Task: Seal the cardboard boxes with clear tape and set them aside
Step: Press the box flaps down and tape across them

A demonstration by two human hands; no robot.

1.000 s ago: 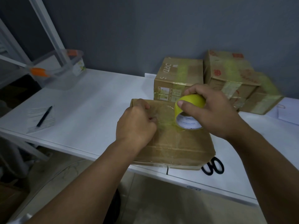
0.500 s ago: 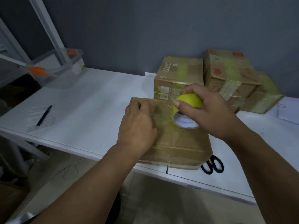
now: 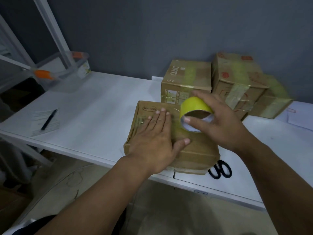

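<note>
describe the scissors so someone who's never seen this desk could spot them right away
Start at the white table and follow its near edge to the cardboard box under the left hand. The scissors lie flat at that box's near right corner, partly tucked under it. Only their black looped handles show, the darkest thing on that side.

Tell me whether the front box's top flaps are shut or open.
Shut: the front box has a flat top, with the left hand pressed flat on it.

One camera only, worn on person's head. Looks forward and down from above, close over white bench (image 3: 94, 106). Both arms reach in from bottom edge. Grey wall (image 3: 152, 31) fills top of view.
</note>
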